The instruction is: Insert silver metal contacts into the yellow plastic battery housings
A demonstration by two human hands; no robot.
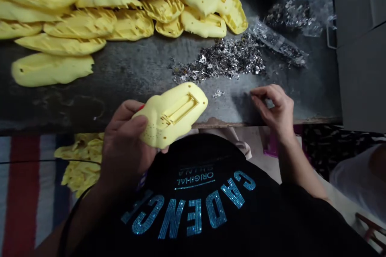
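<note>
A yellow plastic housing (173,118) is gripped in my left hand (128,136), thumb on top and fingers beneath. It is held tilted near the table's front edge, and its oblong battery recess and screw holes face up. My right hand (274,106) is over the table to the right, thumb and forefinger pinched together. Whatever is between those fingertips is too small to make out. Between the two hands lie a few small metal contact pieces (218,94). Behind them spreads a heap of similar shiny metal pieces (226,60).
Yellow housings (81,24) are piled across the table's back left, with one single housing (52,69) nearer. Clear plastic bags (280,42) with metal pieces lie at the back right, beside a grey cabinet (362,68). More yellow parts (81,168) sit below the table at left.
</note>
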